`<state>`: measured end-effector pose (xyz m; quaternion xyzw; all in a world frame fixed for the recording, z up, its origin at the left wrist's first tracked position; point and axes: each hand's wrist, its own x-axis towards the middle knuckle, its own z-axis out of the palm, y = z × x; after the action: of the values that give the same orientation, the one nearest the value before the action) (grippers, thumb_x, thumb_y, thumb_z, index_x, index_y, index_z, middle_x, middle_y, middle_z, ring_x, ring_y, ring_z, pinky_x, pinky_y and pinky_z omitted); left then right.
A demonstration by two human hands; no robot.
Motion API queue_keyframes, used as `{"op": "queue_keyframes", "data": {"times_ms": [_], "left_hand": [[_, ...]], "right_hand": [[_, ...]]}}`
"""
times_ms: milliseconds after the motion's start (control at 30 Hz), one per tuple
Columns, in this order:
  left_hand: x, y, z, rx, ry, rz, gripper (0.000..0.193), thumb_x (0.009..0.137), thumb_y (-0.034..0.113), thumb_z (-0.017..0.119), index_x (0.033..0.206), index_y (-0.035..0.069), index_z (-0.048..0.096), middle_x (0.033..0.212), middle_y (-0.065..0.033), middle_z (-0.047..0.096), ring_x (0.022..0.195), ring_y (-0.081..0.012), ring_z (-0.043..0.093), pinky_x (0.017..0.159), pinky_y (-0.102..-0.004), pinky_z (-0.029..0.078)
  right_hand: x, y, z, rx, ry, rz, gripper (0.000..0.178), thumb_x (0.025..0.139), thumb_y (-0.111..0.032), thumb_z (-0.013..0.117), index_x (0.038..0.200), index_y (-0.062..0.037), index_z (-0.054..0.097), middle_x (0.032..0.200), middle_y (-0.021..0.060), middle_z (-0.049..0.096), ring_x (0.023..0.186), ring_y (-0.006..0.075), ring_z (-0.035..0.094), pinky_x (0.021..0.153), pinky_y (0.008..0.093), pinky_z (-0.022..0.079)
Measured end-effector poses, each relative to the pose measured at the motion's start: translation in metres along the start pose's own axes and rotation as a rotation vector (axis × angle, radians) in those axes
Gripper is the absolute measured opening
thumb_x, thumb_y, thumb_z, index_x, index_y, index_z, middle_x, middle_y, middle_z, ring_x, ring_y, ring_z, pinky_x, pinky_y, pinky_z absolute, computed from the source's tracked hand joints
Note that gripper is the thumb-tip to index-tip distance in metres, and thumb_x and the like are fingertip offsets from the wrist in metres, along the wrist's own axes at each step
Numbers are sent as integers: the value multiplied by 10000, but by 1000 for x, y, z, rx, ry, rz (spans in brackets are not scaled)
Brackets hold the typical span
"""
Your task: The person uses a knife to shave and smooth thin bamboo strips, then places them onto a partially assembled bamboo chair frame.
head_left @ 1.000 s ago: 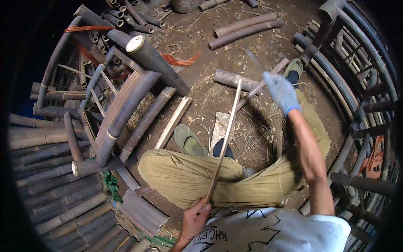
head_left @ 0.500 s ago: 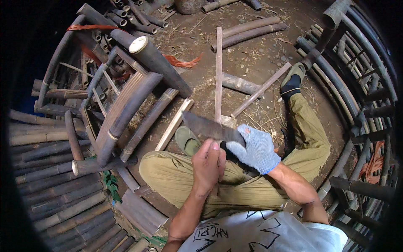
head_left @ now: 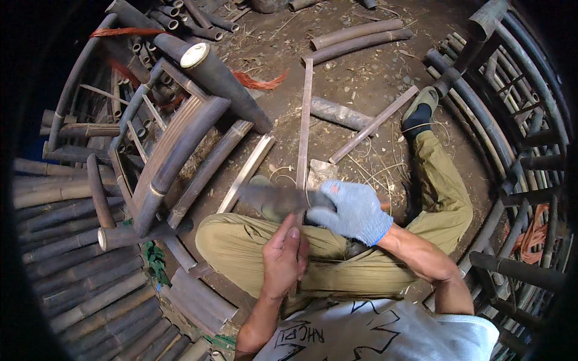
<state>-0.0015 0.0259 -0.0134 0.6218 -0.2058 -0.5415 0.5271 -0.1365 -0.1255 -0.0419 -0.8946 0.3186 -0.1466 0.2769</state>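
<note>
Bare left hand point(head_left: 284, 259) clenched round the near part of a long strip point(head_left: 306, 120) reaching over the floor point(head_left: 355, 78), gloved right hand point(head_left: 356, 210) grasping a knife point(head_left: 278, 197), blurred blade across the strip! Blade work looks under way, unfinished; whether the shorter strip point(head_left: 374, 124) is done, I can't tell.

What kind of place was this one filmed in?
Probably a bamboo workshop: a bamboo frame stands at left, cut bamboo lengths lie on the dirt floor, and the gloved right hand holds a dark, blurred blade.

The blade point(head_left: 272, 197) is dark, the glove point(head_left: 355, 212) pale blue.
</note>
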Motion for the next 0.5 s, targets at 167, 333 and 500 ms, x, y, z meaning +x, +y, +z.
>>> {"op": "queue_keyframes", "data": {"times_ms": [167,333,500], "left_hand": [[-31,-16,-4,216,-58,-28,432,1057,178,457,1457,14,464,664,-6,544,467,-63,438,422,-229,380],[-75,-47,-39,172,-128,50,489,1048,253,466,1473,13,432,628,-1,516,440,-81,441,394,-247,360],[-26,-17,-24,-287,-97,-208,520,1045,343,456,1454,23,446,555,7,424,394,-99,365,375,-251,333]], "right_hand": [[42,80,-26,-26,320,376,487,955,-535,530,946,-62,649,904,222,675,879,433,658,751,514,528],[51,162,-79,-112,402,482,512,1002,-503,471,897,-27,626,914,253,656,911,464,632,769,505,504],[31,81,-63,4,333,268,425,979,-461,543,917,-51,636,869,232,654,847,435,652,716,499,516]]}}
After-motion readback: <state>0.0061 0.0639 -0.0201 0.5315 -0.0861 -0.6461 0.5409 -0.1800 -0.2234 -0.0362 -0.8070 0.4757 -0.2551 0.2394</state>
